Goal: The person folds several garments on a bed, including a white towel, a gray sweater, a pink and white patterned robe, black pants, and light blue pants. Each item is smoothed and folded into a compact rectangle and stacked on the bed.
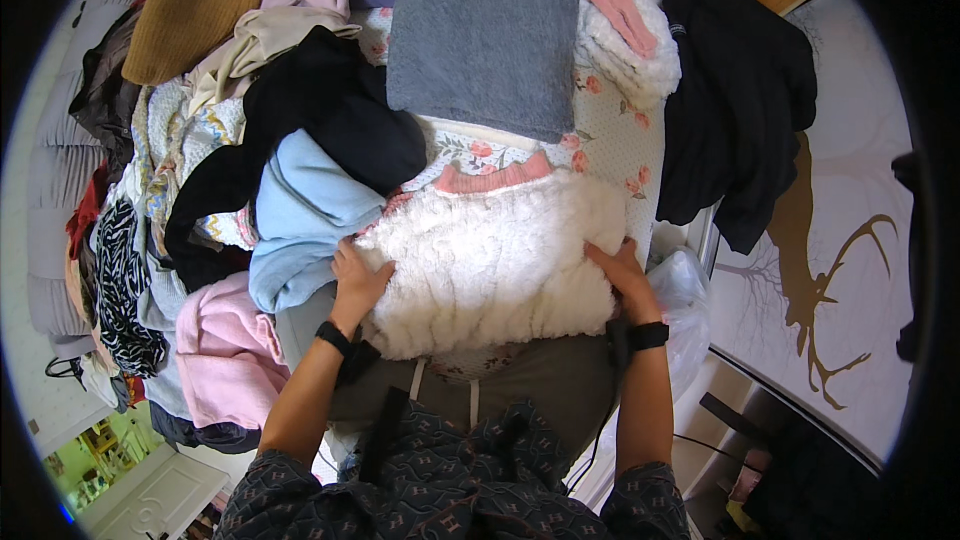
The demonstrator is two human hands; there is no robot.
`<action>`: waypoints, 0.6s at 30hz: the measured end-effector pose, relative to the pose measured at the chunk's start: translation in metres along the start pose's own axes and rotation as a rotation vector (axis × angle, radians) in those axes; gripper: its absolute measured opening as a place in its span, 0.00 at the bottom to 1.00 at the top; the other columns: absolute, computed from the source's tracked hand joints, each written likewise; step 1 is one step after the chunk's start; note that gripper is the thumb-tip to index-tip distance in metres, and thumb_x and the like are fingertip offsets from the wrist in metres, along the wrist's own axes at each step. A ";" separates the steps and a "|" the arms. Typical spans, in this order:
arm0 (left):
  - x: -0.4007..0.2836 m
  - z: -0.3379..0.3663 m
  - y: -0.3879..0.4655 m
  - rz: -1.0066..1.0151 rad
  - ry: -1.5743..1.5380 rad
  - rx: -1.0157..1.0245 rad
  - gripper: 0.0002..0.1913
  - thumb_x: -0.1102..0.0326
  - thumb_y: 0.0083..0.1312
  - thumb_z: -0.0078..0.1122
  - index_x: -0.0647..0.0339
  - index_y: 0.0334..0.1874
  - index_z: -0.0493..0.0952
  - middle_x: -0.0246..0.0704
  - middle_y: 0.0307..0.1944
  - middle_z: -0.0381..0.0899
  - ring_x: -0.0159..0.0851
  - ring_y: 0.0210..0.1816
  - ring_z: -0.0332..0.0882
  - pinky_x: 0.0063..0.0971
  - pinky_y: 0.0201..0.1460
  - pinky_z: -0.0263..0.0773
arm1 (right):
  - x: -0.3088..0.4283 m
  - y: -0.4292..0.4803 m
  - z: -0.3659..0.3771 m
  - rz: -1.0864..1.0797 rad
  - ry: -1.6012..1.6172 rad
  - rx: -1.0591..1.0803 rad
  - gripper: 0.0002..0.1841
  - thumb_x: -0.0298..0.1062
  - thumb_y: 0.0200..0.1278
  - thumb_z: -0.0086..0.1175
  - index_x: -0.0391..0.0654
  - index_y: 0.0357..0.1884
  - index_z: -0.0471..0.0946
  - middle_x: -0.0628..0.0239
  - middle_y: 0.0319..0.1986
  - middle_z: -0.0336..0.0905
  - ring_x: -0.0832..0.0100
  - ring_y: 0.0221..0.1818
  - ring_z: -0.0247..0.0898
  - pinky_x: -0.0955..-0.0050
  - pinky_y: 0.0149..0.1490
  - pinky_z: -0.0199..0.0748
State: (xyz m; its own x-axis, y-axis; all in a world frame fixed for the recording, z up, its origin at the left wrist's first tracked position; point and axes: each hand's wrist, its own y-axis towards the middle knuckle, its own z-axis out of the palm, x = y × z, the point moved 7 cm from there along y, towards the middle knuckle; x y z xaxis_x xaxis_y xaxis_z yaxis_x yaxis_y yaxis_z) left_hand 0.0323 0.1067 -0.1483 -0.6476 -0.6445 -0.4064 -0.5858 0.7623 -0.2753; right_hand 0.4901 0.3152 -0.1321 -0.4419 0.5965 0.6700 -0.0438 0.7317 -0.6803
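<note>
A white plush garment with a pink ribbed neckband lies folded in front of me, its neckband pointing away. My left hand holds its left edge, thumb on top of the pile. At the opposite edge, my right hand grips the side, thumb also on top; some fingers are hidden. Close to my left hand, a light blue garment lies bunched. Beyond the neckband sits a folded grey fleece piece on a floral sheet.
Black, pink and patterned clothes heap up at left, with a brown knit piece. Another folded white plush garment lies at upper right. A black garment hangs over the edge near a clear plastic bag.
</note>
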 end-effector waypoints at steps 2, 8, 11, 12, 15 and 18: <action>0.001 -0.004 0.007 0.081 -0.183 0.000 0.43 0.64 0.58 0.76 0.79 0.70 0.61 0.62 0.60 0.74 0.67 0.63 0.71 0.52 0.68 0.67 | 0.002 -0.017 0.018 0.118 0.110 0.241 0.40 0.39 0.62 0.74 0.38 0.74 0.68 0.54 0.63 0.79 0.60 0.61 0.79 0.62 0.60 0.80; -0.039 -0.030 -0.003 0.176 -0.407 0.134 0.31 0.74 0.61 0.65 0.69 0.68 0.68 0.58 0.59 0.79 0.61 0.65 0.76 0.42 0.71 0.69 | 0.064 -0.124 -0.021 -0.002 0.617 0.351 0.33 0.28 0.68 0.63 0.41 0.74 0.68 0.56 0.60 0.81 0.59 0.59 0.81 0.65 0.60 0.82; -0.121 -0.029 -0.029 0.312 -0.671 0.302 0.35 0.81 0.63 0.57 0.61 0.76 0.63 0.50 0.65 0.75 0.49 0.68 0.76 0.38 0.74 0.69 | 0.120 -0.195 -0.064 -0.179 0.480 0.199 0.36 0.30 0.64 0.66 0.39 0.75 0.68 0.54 0.61 0.80 0.57 0.60 0.81 0.62 0.61 0.81; -0.156 -0.023 -0.030 0.301 -0.944 0.435 0.36 0.82 0.65 0.57 0.60 0.78 0.60 0.49 0.67 0.74 0.48 0.69 0.74 0.38 0.75 0.68 | 0.143 -0.220 -0.071 -0.277 0.424 0.169 0.37 0.30 0.63 0.66 0.39 0.75 0.68 0.53 0.61 0.80 0.56 0.60 0.81 0.61 0.62 0.80; -0.246 0.000 -0.029 0.258 -1.036 0.543 0.45 0.77 0.69 0.66 0.59 0.85 0.50 0.48 0.70 0.70 0.45 0.68 0.74 0.37 0.69 0.74 | 0.217 -0.295 -0.070 -0.577 0.234 0.105 0.40 0.31 0.60 0.69 0.38 0.75 0.67 0.51 0.61 0.80 0.55 0.61 0.80 0.58 0.63 0.79; -0.292 0.015 -0.040 0.411 -1.089 0.515 0.50 0.68 0.67 0.73 0.60 0.86 0.49 0.50 0.71 0.68 0.46 0.72 0.68 0.40 0.73 0.68 | 0.278 -0.354 -0.036 -0.870 0.027 0.100 0.43 0.33 0.56 0.71 0.36 0.75 0.67 0.48 0.61 0.80 0.53 0.61 0.80 0.55 0.65 0.78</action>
State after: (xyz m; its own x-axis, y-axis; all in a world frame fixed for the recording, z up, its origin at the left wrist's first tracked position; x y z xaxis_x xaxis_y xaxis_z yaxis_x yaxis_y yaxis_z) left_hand 0.2517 0.2653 -0.0322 0.1408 -0.1603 -0.9770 -0.0229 0.9860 -0.1650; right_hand 0.4152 0.2346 0.3057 -0.1936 -0.1511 0.9694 -0.4343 0.8992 0.0534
